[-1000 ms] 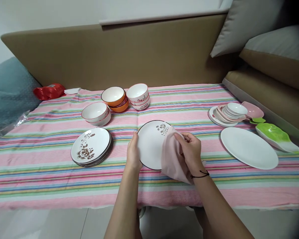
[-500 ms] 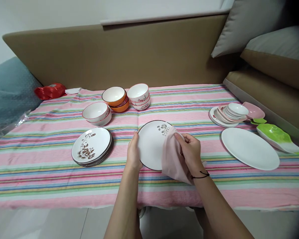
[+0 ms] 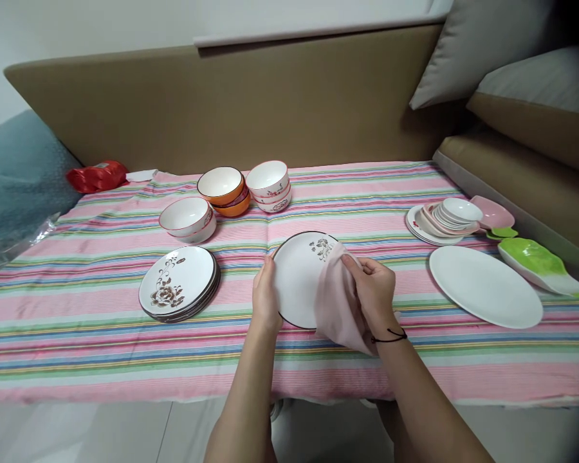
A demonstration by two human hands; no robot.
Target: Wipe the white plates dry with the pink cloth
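A round white plate [image 3: 296, 280] with a dark rim and a brown flower print is held up in front of me. My left hand [image 3: 266, 296] grips its left edge, the fingers hidden behind it. On the other side, my right hand [image 3: 374, 289] pinches a pale pink cloth [image 3: 340, 302] that drapes over the plate's right part and hangs below it. A stack of matching flowered plates [image 3: 178, 283] lies to the left. Behind that stack are white bowls with red rims [image 3: 186, 218].
Further back stand orange bowls [image 3: 222, 186] and more stacked white bowls [image 3: 269, 183]. At the right lie an oval white plate [image 3: 485, 286], a green leaf-shaped dish [image 3: 533, 257] and stacked small dishes [image 3: 456, 215]. A red shiny bundle [image 3: 96, 177] rests at the far left on the striped cloth.
Both hands have shifted slightly to the right together with the plate and the pink cloth. The other dishes stay where they were.
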